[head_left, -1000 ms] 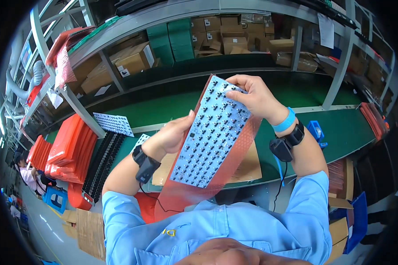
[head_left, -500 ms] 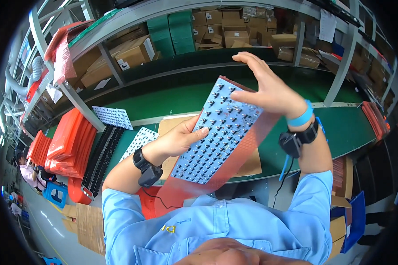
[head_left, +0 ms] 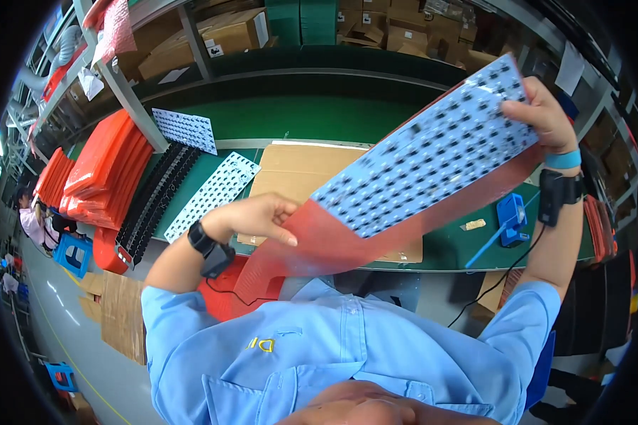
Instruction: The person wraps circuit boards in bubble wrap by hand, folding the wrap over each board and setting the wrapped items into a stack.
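Observation:
A light-blue keyboard board (head_left: 425, 152) dotted with rows of black key switches is held tilted above the bench, its right end higher. Red bubble wrap (head_left: 319, 244) lies under it and hangs out past its lower edge and left end. My right hand (head_left: 546, 117) grips the board's upper right end, thumb on top, the other fingers hidden behind. My left hand (head_left: 259, 216) is beyond the board's lower left end, thumb and fingers closed on the bubble wrap. Beneath them is a flat cardboard sheet (head_left: 290, 170) on the green bench.
Two more keyboard boards (head_left: 216, 191) rest at the left, beside black strip-like parts (head_left: 156, 202). Further left stands a stack of red bubble bags (head_left: 103, 170). A blue holder (head_left: 512, 216) with a blue stick is at right. Metal shelf posts (head_left: 131, 99) rise behind the bench.
The board has swung from steep to a flatter slant and moved right and up. My right hand has closed on its upper end. My left hand has gone from the board's edge to the wrap.

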Tool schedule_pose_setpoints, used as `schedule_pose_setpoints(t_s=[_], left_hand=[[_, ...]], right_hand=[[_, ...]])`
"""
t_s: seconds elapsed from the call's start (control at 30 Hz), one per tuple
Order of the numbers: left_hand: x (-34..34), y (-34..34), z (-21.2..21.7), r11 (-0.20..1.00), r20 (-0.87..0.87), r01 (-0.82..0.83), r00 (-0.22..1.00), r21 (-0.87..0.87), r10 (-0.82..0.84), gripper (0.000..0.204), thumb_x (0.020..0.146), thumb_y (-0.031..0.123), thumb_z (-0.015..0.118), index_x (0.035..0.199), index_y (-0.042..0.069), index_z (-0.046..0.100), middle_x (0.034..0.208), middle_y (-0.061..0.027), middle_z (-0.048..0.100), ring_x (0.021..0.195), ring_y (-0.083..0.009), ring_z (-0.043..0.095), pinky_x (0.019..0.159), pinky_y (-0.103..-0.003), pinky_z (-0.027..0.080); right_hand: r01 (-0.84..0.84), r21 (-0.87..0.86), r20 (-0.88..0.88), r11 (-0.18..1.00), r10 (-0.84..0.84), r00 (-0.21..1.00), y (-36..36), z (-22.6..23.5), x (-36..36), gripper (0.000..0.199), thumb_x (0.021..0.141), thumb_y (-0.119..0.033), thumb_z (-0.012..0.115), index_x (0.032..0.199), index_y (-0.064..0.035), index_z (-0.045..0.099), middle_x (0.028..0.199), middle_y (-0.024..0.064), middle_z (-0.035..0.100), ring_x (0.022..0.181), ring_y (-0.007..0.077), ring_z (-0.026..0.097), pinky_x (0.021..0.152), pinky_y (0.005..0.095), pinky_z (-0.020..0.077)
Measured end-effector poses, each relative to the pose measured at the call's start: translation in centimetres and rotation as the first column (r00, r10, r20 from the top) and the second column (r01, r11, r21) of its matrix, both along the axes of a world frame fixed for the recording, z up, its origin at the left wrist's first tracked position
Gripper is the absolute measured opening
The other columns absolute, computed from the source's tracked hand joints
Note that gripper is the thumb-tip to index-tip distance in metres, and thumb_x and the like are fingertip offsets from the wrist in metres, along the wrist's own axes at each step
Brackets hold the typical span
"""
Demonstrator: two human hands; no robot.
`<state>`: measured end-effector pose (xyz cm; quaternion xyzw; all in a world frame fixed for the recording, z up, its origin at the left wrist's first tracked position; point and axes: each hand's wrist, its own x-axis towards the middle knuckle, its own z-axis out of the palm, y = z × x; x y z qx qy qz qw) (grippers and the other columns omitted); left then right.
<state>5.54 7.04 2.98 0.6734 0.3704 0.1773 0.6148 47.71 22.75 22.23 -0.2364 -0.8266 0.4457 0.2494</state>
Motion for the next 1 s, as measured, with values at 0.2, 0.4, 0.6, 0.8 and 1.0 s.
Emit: schedule_pose_setpoints(t_s=[0.2, 0.4, 0.6, 0.8, 1.0], left_hand=[[-1.6, -5.1, -5.2, 0.96, -0.107, -0.281, 0.954, 0.013, 0.28, 0.023, 0.09, 0.005, 0.066, 0.112, -0.004, 0.066, 0.101, -0.0038, 0.071, 0.09, -0.0086, 0.063, 0.082, -0.027, 0.052], [-2.2, -9.4, -8.9, 0.889, -0.082, -0.456, 0.885, 0.04, 0.458, 0.018, 0.092, 0.002, 0.062, 0.108, -0.004, 0.067, 0.098, -0.0027, 0.071, 0.091, -0.0076, 0.062, 0.083, -0.026, 0.051], [-3.5, -11.3, -8.8, 0.853, 0.031, -0.513, 0.855, -0.094, 0.517, 0.019, 0.091, -0.003, 0.059, 0.108, -0.004, 0.067, 0.099, -0.003, 0.071, 0.091, -0.0081, 0.062, 0.083, -0.026, 0.05], [-3.2, -13.2, -8.6, 0.9, -0.166, -0.436, 0.888, -0.009, 0.428, 0.016, 0.092, 0.002, 0.06, 0.105, -0.002, 0.068, 0.096, -0.0018, 0.071, 0.084, -0.0091, 0.063, 0.074, -0.028, 0.052], [-3.9, -14.0, -15.7, 0.917, -0.879, -0.34, 0.346, 0.209, 0.328, 0.019, 0.097, 0.007, 0.053, 0.104, -0.001, 0.068, 0.096, -0.002, 0.071, 0.087, -0.012, 0.065, 0.077, -0.032, 0.052]], right_hand=[[0.141, -0.074, -0.01, 0.987, -0.142, 0.99, 1.2, 2.4, 2.6, 0.03, 0.084, -0.018, 0.073, 0.106, 0.0009, 0.067, 0.097, 0.0074, 0.072, 0.083, 0.0109, 0.069, 0.078, 0.0248, 0.0542], [0.202, 0.04, 0.034, 0.979, -0.203, 0.979, 2.1, 3.7, 3.1, 0.033, 0.084, -0.019, 0.073, 0.11, 0.0003, 0.065, 0.098, 0.0071, 0.072, 0.082, 0.0109, 0.069, 0.078, 0.0247, 0.0548], [0.198, 0.009, 0.013, 0.98, -0.198, 0.98, 2.6, 3.8, 2.2, 0.033, 0.085, -0.018, 0.073, 0.112, -0.0004, 0.064, 0.097, 0.0067, 0.072, 0.082, 0.0109, 0.069, 0.078, 0.0247, 0.0549], [0.148, 0.169, 0.154, 0.975, -0.174, 0.973, 2.1, 5.0, 1.0, 0.031, 0.089, -0.02, 0.069, 0.112, -0.0005, 0.064, 0.098, 0.0055, 0.072, 0.082, 0.0098, 0.068, 0.077, 0.0238, 0.0543], [0.241, 0.422, 0.151, 0.874, -0.33, 0.932, -2.1, 5.7, -1.6, 0.029, 0.091, -0.019, 0.066, 0.112, 0.0008, 0.064, 0.094, 0.0077, 0.072, 0.079, 0.0135, 0.069, 0.071, 0.0262, 0.0547]])
